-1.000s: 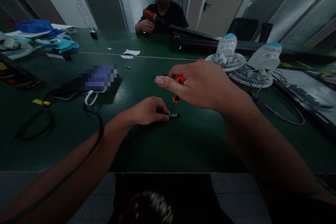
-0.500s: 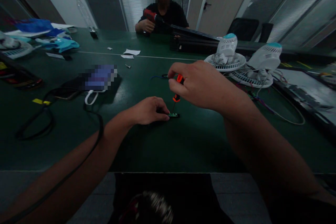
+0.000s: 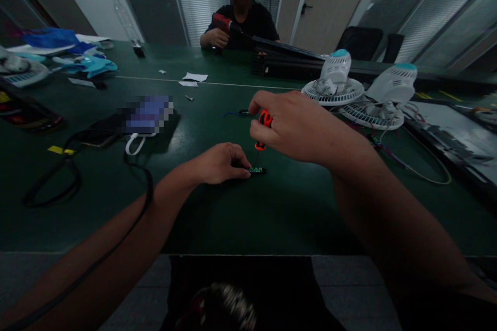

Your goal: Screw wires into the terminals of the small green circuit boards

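Observation:
On the green tabletop lies a small green circuit board (image 3: 256,170) with a dark edge. My left hand (image 3: 223,164) pinches its left end between thumb and fingers and holds it against the table. An orange and black screwdriver (image 3: 265,118) stands nearly upright over the board, its thin shaft reaching down to it. My right hand (image 3: 292,123) is closed around the screwdriver's handle from above. Whether the tip sits in a screw is too small to tell. Behind the right hand's fingers lies a small dark part with a blue wire (image 3: 233,114).
Two white fan heads (image 3: 336,80) stand at the right, near a flat panel (image 3: 450,132) and loose wires. A phone (image 3: 147,114) with a white cable lies left, beside a black cord (image 3: 149,181) crossing my left forearm. Across the table a person (image 3: 254,20) holds a red drill (image 3: 222,23).
The screwdriver's handle has turned slightly and leans a little differently in my right hand. My left hand and the circuit board stay in place.

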### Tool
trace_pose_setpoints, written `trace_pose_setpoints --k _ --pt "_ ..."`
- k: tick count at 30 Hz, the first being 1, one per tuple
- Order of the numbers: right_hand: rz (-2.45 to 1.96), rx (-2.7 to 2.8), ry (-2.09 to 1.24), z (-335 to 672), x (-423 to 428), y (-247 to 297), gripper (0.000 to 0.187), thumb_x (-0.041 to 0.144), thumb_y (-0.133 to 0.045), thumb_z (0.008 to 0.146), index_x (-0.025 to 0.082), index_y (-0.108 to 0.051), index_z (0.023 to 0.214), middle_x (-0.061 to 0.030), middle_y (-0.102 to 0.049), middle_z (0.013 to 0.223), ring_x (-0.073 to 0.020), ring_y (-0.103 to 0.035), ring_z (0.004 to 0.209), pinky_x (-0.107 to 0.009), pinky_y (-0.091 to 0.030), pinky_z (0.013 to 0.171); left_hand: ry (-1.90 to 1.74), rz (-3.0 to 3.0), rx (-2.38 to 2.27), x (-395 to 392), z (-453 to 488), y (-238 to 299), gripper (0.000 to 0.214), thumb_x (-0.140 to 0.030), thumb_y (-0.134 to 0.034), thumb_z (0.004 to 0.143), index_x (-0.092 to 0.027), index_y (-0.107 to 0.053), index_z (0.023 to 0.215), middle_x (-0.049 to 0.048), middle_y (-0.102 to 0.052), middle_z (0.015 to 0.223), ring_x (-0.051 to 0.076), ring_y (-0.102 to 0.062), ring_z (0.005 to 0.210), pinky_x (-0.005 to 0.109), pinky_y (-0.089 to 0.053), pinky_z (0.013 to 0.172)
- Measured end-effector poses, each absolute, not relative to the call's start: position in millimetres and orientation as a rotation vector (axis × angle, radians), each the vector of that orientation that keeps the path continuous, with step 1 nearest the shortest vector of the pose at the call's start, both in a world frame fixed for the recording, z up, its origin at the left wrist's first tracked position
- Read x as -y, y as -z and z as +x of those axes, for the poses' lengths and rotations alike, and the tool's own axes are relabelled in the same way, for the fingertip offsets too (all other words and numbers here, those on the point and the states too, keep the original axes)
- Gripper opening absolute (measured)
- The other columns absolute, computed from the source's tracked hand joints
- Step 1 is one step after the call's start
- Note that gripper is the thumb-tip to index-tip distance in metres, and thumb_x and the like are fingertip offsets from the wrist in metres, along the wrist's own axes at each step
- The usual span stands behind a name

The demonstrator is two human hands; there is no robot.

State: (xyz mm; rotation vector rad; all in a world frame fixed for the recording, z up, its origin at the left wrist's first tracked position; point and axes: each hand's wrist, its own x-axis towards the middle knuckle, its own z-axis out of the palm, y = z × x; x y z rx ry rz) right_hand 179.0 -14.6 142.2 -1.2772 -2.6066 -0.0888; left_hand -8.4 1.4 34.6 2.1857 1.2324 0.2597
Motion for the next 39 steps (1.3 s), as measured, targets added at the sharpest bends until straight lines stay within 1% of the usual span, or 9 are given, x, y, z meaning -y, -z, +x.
trace_pose_setpoints --k 3,5,10,12,14,17,21,31,39 --pt "-1.256 2.614 0.090 179.5 15.0 -142.0 0.033 0.026 -0.049 0.094 0.014 -0.071 0.115 -0.0120 -0.076 0.105 -0.0234 -0.065 0.089 -0.033 -0.040 0.078 -0.257 2.182 -1.236 -1.1 -8.9 -34.3 0.021 -0.032 -0.074 0.083 -0.017 -0.079 0.097 0.0032 -0.070 0.096 0.016 -0.064 0.083 0.027 -0.046 0.073" --pt "-1.271 2.608 0.093 179.6 15.7 -141.7 0.033 0.034 -0.048 0.097 0.017 -0.072 0.113 -0.0104 -0.076 0.101 -0.0228 -0.065 0.087 -0.033 -0.040 0.076 -0.269 2.195 -1.225 -1.3 -9.3 -33.5 0.020 -0.032 -0.074 0.083 -0.017 -0.079 0.095 0.0031 -0.070 0.095 0.016 -0.064 0.083 0.028 -0.047 0.074" --pt "-1.337 2.530 0.093 179.0 15.4 -140.0 0.060 0.068 -0.036 0.101 0.022 -0.075 0.099 -0.0076 -0.074 0.091 -0.0235 -0.065 0.083 -0.032 -0.037 0.071 -0.301 2.236 -1.196 -2.3 -9.8 -31.5 0.018 -0.034 -0.074 0.083 -0.019 -0.079 0.092 0.0017 -0.071 0.093 0.016 -0.064 0.084 0.028 -0.047 0.077" --pt "-1.330 2.522 0.090 178.7 14.2 -139.0 0.060 0.065 -0.034 0.104 0.023 -0.076 0.098 -0.0066 -0.074 0.089 -0.0229 -0.065 0.083 -0.032 -0.037 0.070 -0.289 2.227 -1.200 -2.4 -10.0 -31.2 0.021 -0.035 -0.073 0.083 -0.019 -0.079 0.094 0.0021 -0.071 0.093 0.016 -0.064 0.082 0.028 -0.048 0.075" --pt "-1.318 2.521 0.099 178.4 13.1 -138.1 0.052 0.056 -0.037 0.105 0.023 -0.076 0.101 -0.0059 -0.074 0.090 -0.0217 -0.065 0.082 -0.031 -0.037 0.070 -0.284 2.215 -1.202 -2.3 -10.3 -31.3 0.023 -0.035 -0.072 0.082 -0.018 -0.079 0.096 0.0029 -0.070 0.093 0.016 -0.064 0.082 0.028 -0.048 0.074" --pt "-1.305 2.537 0.097 177.6 12.2 -137.4 0.037 0.041 -0.045 0.104 0.021 -0.075 0.112 -0.0060 -0.076 0.096 -0.0211 -0.065 0.084 -0.031 -0.039 0.073 -0.287 2.210 -1.191 -2.3 -10.6 -31.6 0.023 -0.034 -0.072 0.082 -0.017 -0.079 0.096 0.0035 -0.070 0.094 0.016 -0.064 0.083 0.028 -0.048 0.075" --pt "-1.263 2.565 0.088 176.8 12.1 -137.3 0.034 0.030 -0.046 0.101 0.017 -0.073 0.117 -0.0084 -0.077 0.102 -0.0222 -0.066 0.088 -0.033 -0.041 0.079 -0.283 2.227 -1.194 -2.4 -10.2 -32.1 0.021 -0.033 -0.072 0.082 -0.017 -0.079 0.095 0.0033 -0.070 0.096 0.016 -0.064 0.083 0.028 -0.047 0.074" --pt "-1.265 2.609 0.063 176.5 12.6 -139.1 0.032 0.024 -0.047 0.099 0.011 -0.067 0.120 -0.0151 -0.075 0.114 -0.0264 -0.067 0.100 -0.036 -0.043 0.086 -0.273 2.210 -1.210 -2.3 -9.4 -32.0 0.018 -0.030 -0.074 0.083 -0.018 -0.079 0.094 0.0019 -0.069 0.094 0.014 -0.064 0.081 0.026 -0.047 0.073" --pt "-1.207 2.629 0.049 178.3 12.8 -139.4 0.031 0.022 -0.048 0.096 0.011 -0.068 0.117 -0.0131 -0.074 0.111 -0.0246 -0.066 0.098 -0.035 -0.042 0.084 -0.280 2.194 -1.215 -2.6 -10.2 -30.5 0.018 -0.030 -0.074 0.082 -0.019 -0.080 0.094 0.0020 -0.070 0.095 0.015 -0.064 0.082 0.027 -0.047 0.073"
